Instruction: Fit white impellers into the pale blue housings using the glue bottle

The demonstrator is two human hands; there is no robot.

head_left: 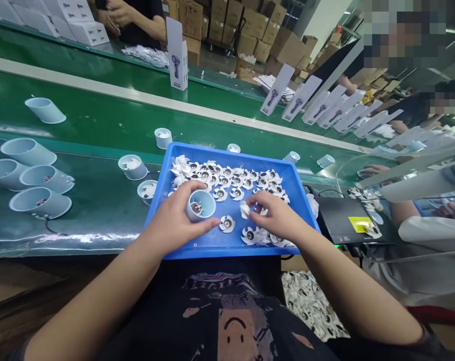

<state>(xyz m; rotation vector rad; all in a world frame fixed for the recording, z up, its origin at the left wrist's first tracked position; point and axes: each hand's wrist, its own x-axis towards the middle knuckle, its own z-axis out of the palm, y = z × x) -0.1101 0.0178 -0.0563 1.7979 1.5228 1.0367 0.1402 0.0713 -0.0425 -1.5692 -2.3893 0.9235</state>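
My left hand is wrapped round a light-blue plastic cylinder, its open end tilted up toward me. Inside it shows a small reddish-brown motor part. Between the thumb and fingers of my right hand is a small white fan blade, to the right of the cylinder. Both hands are above a blue tray holding many white fan blades with dark hubs. One loose fan blade lies on the tray floor between my hands, and a cluster lies below my right hand.
Several light-blue cylinders stand at the left, and one cylinder with a fan blade inside stands nearer the tray. Open white boxes line the far side of the green conveyor. A black scale is right of the tray. Other people work opposite and at right.
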